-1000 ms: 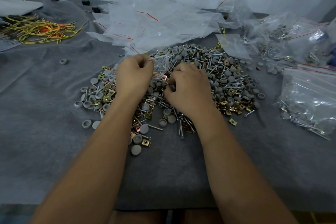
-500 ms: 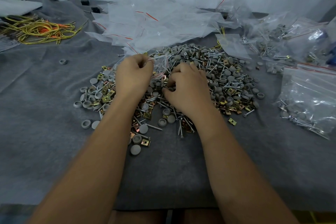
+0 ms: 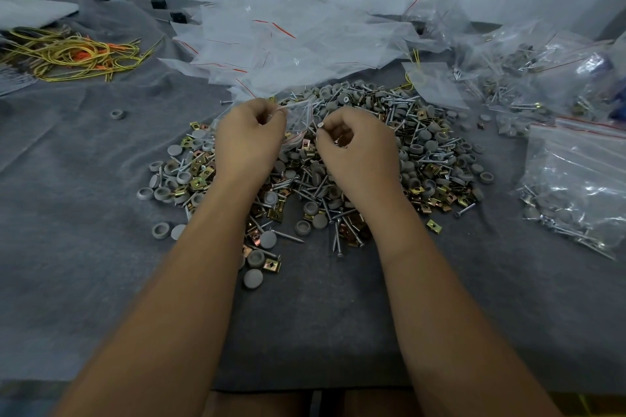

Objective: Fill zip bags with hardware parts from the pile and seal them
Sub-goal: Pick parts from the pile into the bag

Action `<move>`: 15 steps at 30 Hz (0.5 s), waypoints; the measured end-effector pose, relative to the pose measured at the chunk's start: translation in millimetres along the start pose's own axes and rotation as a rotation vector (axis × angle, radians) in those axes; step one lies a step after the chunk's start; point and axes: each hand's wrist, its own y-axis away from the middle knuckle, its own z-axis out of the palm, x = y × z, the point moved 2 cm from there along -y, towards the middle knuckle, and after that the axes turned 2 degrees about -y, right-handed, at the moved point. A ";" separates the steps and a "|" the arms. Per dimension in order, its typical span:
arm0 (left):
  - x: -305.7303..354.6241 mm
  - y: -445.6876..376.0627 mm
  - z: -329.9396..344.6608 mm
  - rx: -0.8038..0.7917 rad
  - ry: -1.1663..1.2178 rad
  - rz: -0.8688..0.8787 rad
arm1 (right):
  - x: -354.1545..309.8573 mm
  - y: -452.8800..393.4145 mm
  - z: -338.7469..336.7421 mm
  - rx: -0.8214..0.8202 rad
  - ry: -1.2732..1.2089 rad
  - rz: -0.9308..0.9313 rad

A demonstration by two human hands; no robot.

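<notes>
- On the far left of the grey cloth lies a tangle of yellow and orange wires, with one loose grey cap nearer the middle
- Toward the middle, the left hand is over the left part of the pile, its fingers curled and pinching the top edge of a small clear bag
- The bag hangs between the two hands, just above the pile, with long screws showing inside it
- The pile of parts spreads under and around both hands: grey caps, silver screws and brass-coloured clips, all mixed
- Behind the pile, against the wall, sits a heap of empty clear bags with red seal strips
- The right hand is just beside the bag, fingers curled, thumb and forefinger pinching a screw by its head, with brass-coloured pieces showing in the palm
- At the right edge lie filled bags, with more of them farther back
</notes>
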 end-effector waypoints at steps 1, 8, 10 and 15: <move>0.9 -0.2 -0.3 0.002 0.003 0.003 | 0.2 -0.2 -0.8 0.027 -0.045 0.022; 13.1 6.9 -0.2 -0.070 0.072 0.089 | -3.5 -0.9 -6.0 0.093 -0.292 0.012; 16.1 8.5 0.2 -0.111 0.084 0.114 | -3.4 -1.8 -5.2 0.078 -0.267 -0.018; 22.5 13.1 0.1 -0.135 0.150 0.135 | 2.0 -0.2 -0.9 0.096 -0.042 -0.080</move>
